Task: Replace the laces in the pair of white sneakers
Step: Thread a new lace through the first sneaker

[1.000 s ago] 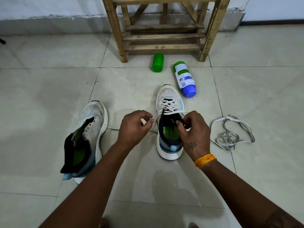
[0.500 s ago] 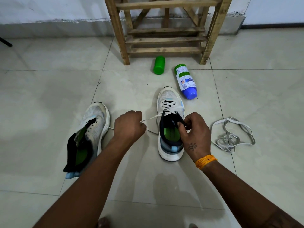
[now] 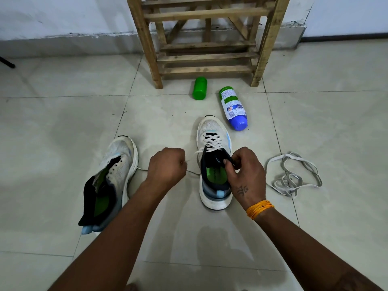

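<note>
White lace (image 3: 212, 143) crosses half the right sneaker (image 3: 214, 164); left hand (image 3: 167, 168) pinches its end, right hand (image 3: 244, 174) grips the tongue (left sneaker (image 3: 117, 166) unlaced).

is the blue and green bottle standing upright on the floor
No, the bottle lies on its side on the floor tiles, just beyond the toe of the partly laced sneaker.

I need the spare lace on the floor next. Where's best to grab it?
Take the loose lace by the open white end strand at its far left, pinching from above: it lies flat on the tiles, clear of the tangled loops nearer you.
</note>
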